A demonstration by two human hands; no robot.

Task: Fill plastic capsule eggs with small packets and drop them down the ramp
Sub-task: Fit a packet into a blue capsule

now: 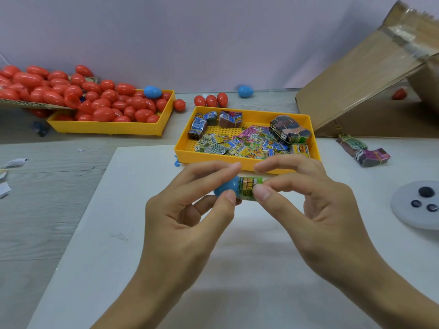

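Both hands are up over the white board [99, 245], and the left hand [190, 210] pinches a blue egg half [225, 187] between thumb and fingers, most of that shell hidden behind the fingertips. The right hand [308, 205] pinches a rolled green packet [249, 189] by thumb and forefinger, its left end touching the rim of the blue half; how far in it sits, I cannot tell. Just behind the hands, the near yellow tray [244, 163] holds a loose heap of printed packets, too jumbled to count, plus four banded bundles. Two more bundles [363, 150] lie on the board to its right. The far yellow tray [111, 128] on the left is piled with red eggs, far too many to count, spilling from a cardboard edge that is cut off at the frame. One blue egg [152, 92] tops that pile, another blue egg [245, 91] sits by the wall, and four red eggs [211, 100] stand loose between the trays. The cardboard ramp [361, 84] leans at right, a red egg [399, 93] half hidden beneath it. A grey disc [403, 205] is cut off at the right edge.
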